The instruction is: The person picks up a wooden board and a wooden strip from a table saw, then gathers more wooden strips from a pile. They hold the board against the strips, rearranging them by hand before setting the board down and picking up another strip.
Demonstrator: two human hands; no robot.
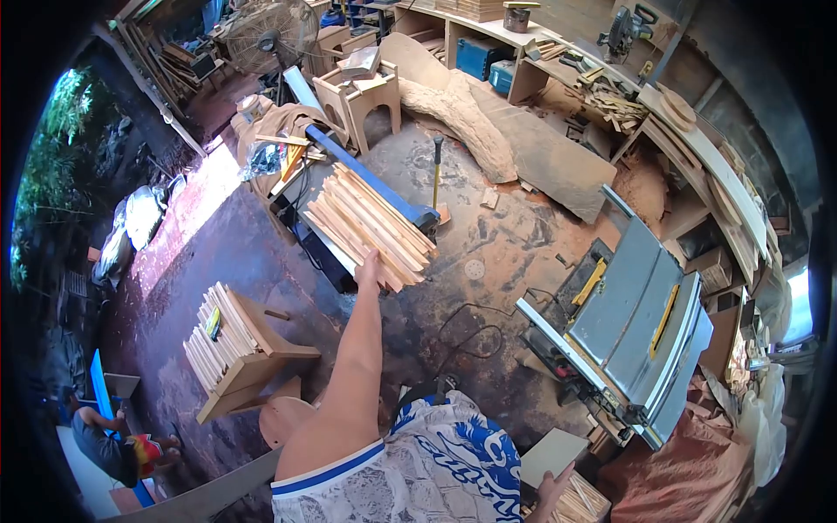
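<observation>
The person's left arm stretches out ahead, and the left hand [370, 264] rests on the near end of a stack of strips [370, 225] that lies tilted across a bench with a blue rail [366, 179]. The fingers curl against the strip ends, but the view is too small to tell whether they actually grip any of them. The right hand [551, 490] sits low at the picture's bottom edge, close to the body, with its fingers loosely extended and holding nothing. It is just beside a pale board [551, 453] and a bundle of slats [582, 504]. A table saw [636, 331] stands to the right, well apart from the stack. To the left, a wooden stool [261, 366] carries a second batch of strips [218, 336]. A hammer [437, 166] stands upright on the floor just beyond the bench, and a long log [462, 122] lies behind it. A fan [270, 35] stands at the far end. Another person [113, 440] crouches at the lower left, away from the work.
</observation>
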